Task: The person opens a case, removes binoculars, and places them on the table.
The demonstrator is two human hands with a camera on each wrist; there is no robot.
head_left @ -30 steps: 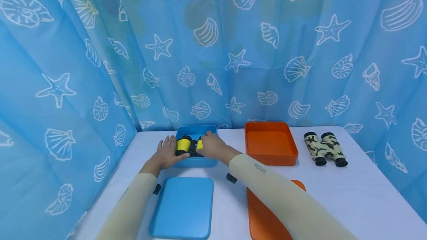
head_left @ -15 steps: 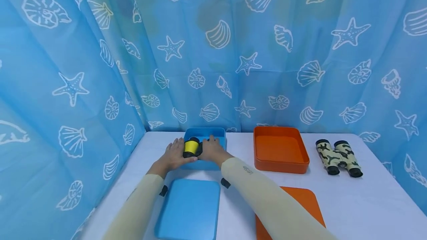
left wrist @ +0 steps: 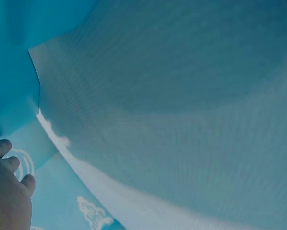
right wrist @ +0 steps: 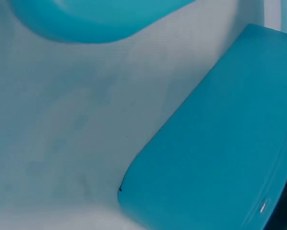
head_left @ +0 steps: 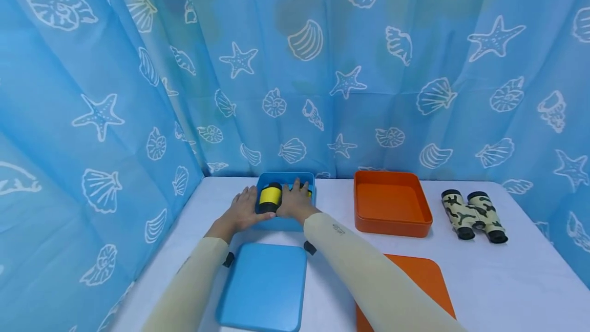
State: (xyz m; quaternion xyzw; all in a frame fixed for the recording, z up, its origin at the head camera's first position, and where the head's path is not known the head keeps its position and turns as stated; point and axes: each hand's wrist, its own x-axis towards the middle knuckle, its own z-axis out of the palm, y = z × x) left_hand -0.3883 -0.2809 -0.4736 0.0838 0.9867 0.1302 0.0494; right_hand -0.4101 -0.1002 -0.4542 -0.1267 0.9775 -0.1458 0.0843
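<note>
Yellow and black binoculars lie inside a blue box at the back left of the table. My left hand rests at the box's left side, fingers straight and pointing away, thumb reaching across near the front rim. My right hand lies over the middle of the binoculars with its fingers spread forward, covering much of them; a little yellow shows to its right. In the left wrist view, fingertips show beside blue plastic. The right wrist view has the box's outer wall, but not the hand's hold.
A blue lid lies in front of the blue box. To the right stands an orange box, with an orange lid partly under my right sleeve. Camouflage binoculars lie at the far right. A shell-patterned curtain hangs behind.
My right hand has moved from the right barrel to the middle of the binoculars, and its fingers have spread. The left hand stays by the box. The head view has shifted slightly.
</note>
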